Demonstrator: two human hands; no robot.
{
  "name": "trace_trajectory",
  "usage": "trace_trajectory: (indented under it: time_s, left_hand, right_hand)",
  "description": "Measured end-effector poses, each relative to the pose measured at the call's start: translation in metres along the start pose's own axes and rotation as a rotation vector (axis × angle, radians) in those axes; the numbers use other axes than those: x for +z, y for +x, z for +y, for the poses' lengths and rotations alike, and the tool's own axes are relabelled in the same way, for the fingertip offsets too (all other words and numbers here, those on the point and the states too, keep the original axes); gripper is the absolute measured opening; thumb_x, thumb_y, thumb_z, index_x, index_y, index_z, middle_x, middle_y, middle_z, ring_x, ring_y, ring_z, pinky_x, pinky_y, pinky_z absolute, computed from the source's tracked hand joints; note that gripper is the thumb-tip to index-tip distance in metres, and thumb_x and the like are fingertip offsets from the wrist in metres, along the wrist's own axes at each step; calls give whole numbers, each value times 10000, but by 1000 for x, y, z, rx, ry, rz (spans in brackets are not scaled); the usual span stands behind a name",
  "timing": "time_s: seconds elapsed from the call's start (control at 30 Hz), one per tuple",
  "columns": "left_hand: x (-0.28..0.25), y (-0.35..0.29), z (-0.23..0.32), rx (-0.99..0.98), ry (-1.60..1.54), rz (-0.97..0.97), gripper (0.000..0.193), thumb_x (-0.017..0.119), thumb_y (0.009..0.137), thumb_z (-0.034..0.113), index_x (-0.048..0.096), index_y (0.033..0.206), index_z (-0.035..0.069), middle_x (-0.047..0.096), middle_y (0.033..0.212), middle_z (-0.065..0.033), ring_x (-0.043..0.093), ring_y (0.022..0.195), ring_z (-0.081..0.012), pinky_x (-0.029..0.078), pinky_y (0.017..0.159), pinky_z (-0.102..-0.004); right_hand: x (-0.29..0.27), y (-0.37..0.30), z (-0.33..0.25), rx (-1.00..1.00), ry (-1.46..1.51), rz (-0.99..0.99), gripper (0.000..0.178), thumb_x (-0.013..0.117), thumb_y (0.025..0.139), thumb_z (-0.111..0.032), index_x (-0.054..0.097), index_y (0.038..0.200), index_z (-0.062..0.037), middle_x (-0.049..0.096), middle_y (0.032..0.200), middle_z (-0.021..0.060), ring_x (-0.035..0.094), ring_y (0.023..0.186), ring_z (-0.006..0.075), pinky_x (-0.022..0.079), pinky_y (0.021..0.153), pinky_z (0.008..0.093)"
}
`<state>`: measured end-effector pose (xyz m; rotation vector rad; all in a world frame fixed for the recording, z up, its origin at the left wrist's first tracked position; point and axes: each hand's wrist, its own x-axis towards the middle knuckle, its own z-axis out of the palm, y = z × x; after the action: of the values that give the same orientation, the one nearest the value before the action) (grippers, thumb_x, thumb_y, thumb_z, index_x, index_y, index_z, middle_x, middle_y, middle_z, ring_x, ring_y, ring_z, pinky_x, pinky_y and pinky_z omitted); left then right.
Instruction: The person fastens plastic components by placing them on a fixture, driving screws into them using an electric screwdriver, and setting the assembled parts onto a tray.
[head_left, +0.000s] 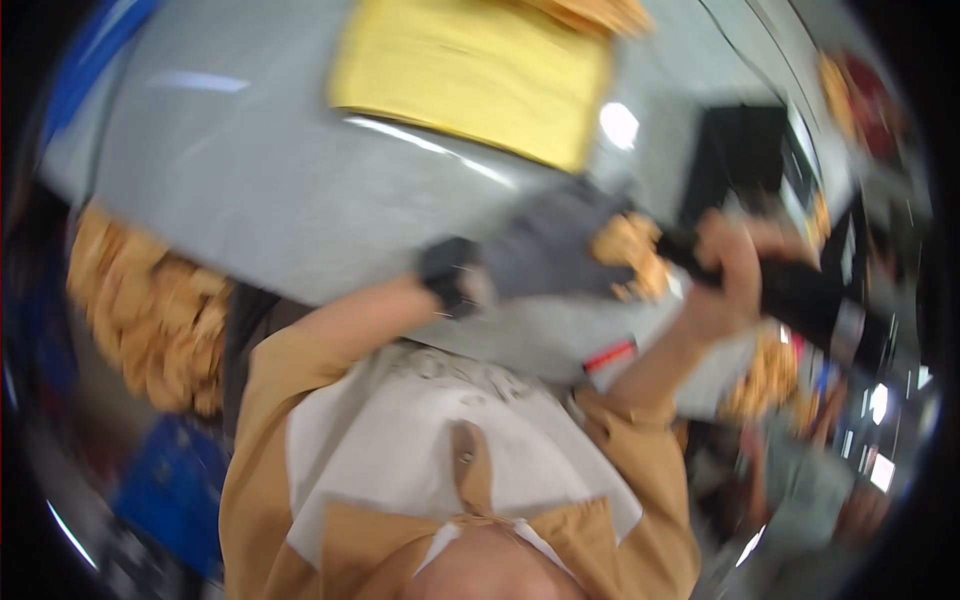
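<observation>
My gloved left fingers (600, 205) are closed on a tan piece (632, 250), blurred, with the narrow end of a black tool (805, 298) just beside it. My bare right fingers (742, 265) wrap that tool. Beyond my left fingers, a yellow slab (470, 80) lies on the bench (250, 200).

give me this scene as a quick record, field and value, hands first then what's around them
left hand: grey-gloved, fingers around a crumpled tan piece
right hand: bare, gripping a long black tool, its near end by the tan piece
table: grey
on table: yellow slab or stack, far side; small red item, near edge
left side: heap of tan pieces; blue container-like object
right background: another person
clarity: motion-blurred
</observation>
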<state>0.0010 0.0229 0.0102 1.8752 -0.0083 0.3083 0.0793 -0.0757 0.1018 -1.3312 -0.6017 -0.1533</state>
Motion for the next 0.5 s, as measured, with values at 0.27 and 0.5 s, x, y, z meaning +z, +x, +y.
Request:
trace_trajectory:
  time_s: [0.27, 0.5]
  left_hand:
    - [27, 3, 13, -359, -207, 111, 651, 697, 637, 397, 489, 1137, 36, 574, 975, -156, 578, 827, -276, 462, 762, -333]
    - [-73, -63, 52, -136, -694, 616, 542, 694, 737, 296, 478, 1146, 14, 551, 1013, -66, 529, 931, -136, 459, 802, -287]
  right_hand:
    - [-77, 3, -38, 22, 328, 89, 190, 539, 719, -59, 448, 883, -31, 431, 624, 54, 426, 622, 163, 373, 705, 335]
    - [-77, -1, -79, -196, 429, 396, 237, 504, 700, -11, 477, 931, -55, 456, 547, 26, 456, 437, 159, 368, 443, 263]
